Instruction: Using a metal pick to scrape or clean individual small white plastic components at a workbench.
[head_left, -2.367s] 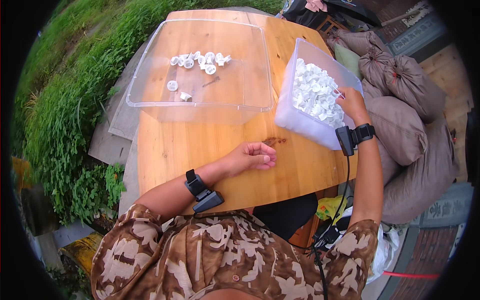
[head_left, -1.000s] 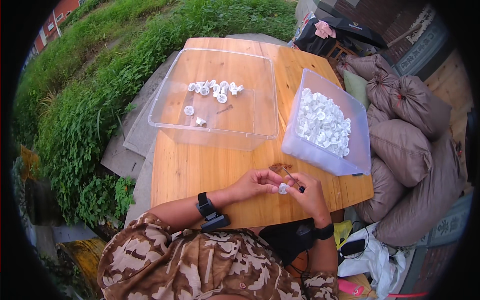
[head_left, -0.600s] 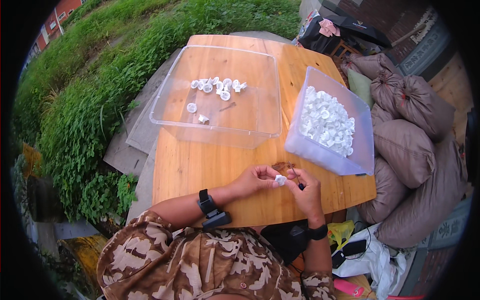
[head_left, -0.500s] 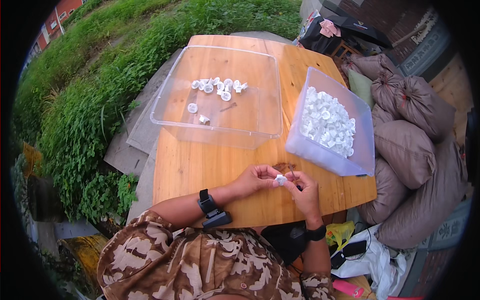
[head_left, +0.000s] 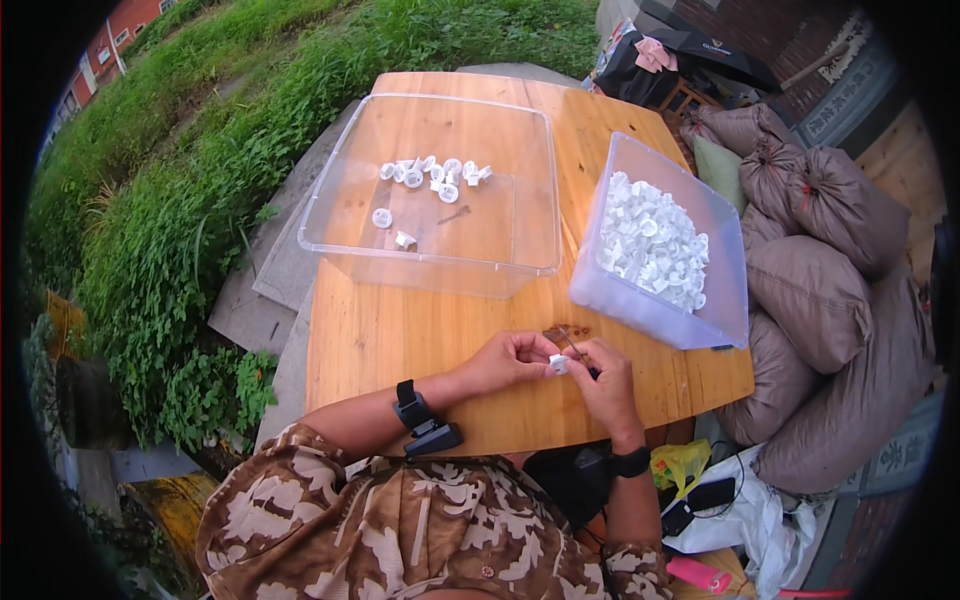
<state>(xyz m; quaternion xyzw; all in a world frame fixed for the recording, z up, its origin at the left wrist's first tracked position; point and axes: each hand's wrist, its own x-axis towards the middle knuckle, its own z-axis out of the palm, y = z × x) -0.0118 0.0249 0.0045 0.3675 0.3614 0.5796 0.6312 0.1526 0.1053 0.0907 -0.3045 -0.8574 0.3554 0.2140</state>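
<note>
My left hand [head_left: 508, 361] and my right hand [head_left: 604, 376] meet over the near part of the wooden table [head_left: 380, 330]. Both pinch one small white plastic piece [head_left: 557, 364] between their fingertips. My right hand also has a thin dark tool [head_left: 573, 343] sticking out between its fingers. To the right stands a clear bin [head_left: 728, 290] filled with many white plastic pieces [head_left: 650, 240]. Further back sits a wide clear tray [head_left: 420, 262] with several white pieces [head_left: 432, 175] lying in it.
Stuffed brown sacks [head_left: 830, 270] pile up right of the table. Grass [head_left: 200, 180] and stone slabs [head_left: 270, 290] lie to the left. Bags and cables [head_left: 720, 500] lie on the ground by my right elbow. A black bag [head_left: 660, 65] sits beyond the table's far end.
My right hand left the full bin on the right and came in to meet my left hand, bringing a white piece. Since then both hands stay together on it.
</note>
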